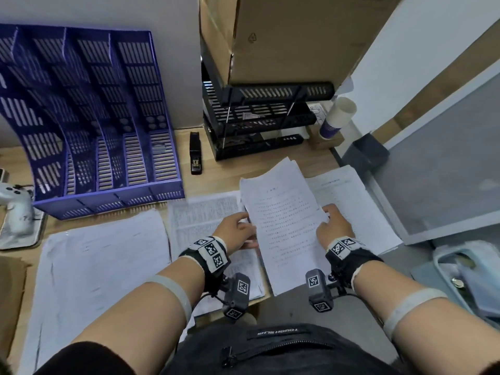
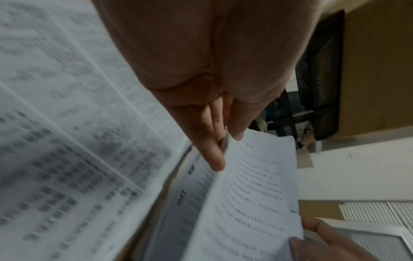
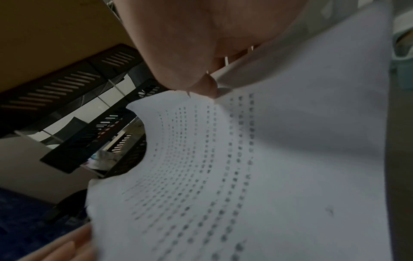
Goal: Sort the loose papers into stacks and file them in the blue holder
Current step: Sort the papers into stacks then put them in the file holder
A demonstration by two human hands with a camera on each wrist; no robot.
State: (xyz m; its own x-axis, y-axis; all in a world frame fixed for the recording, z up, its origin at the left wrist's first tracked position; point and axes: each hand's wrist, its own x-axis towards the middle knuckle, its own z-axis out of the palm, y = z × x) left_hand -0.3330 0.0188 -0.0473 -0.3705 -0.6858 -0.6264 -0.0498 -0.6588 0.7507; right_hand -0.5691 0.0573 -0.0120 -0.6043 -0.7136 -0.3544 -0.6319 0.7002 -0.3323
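we noted the left hand [image 1: 238, 228] and right hand [image 1: 334, 228] each pinching a side edge of a printed stack of papers [image 1: 281, 226], lifted above the bench [image 1: 194, 147]. the blue holder [image 1: 89, 125] stood far left, well apart.

Print on held sheets [image 1: 284, 226] too small to read. Left wrist view: lower page [image 2: 67, 123] motion-blurred. Left fingertips hidden under sheets. Holder [image 1: 94, 117] cut by left edge. Tray [image 1: 259, 123] contents indistinct.
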